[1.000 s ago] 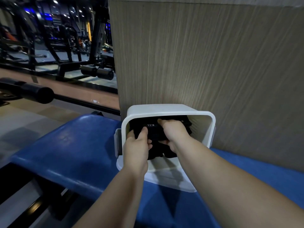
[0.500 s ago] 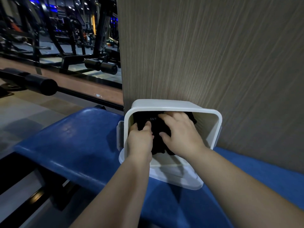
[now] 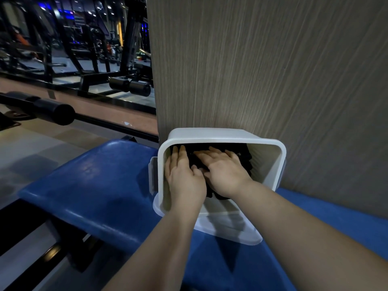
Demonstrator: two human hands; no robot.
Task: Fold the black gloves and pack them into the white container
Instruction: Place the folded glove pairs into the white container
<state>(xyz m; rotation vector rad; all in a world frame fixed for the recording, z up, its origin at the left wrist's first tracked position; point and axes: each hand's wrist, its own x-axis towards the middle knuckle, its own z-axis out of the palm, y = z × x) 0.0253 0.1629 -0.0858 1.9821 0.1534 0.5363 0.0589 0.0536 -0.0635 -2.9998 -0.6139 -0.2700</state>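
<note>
Your left hand and right hand lie flat, fingers straight, gripping nothing. They press the black gloves directly beneath them inside the white container on the counter.

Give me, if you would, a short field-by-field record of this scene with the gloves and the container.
Setting: blue padded bench in front of a wood-grain panel
Container: white container tipped, opening toward the camera, resting on what looks like its white lid
Contents: black gloves inside the container
Left hand: left hand inside, fingers straight, pressing the gloves
Right hand: right hand inside, fingers spread flat on the gloves
Task state: gloves in, being pressed down
</note>
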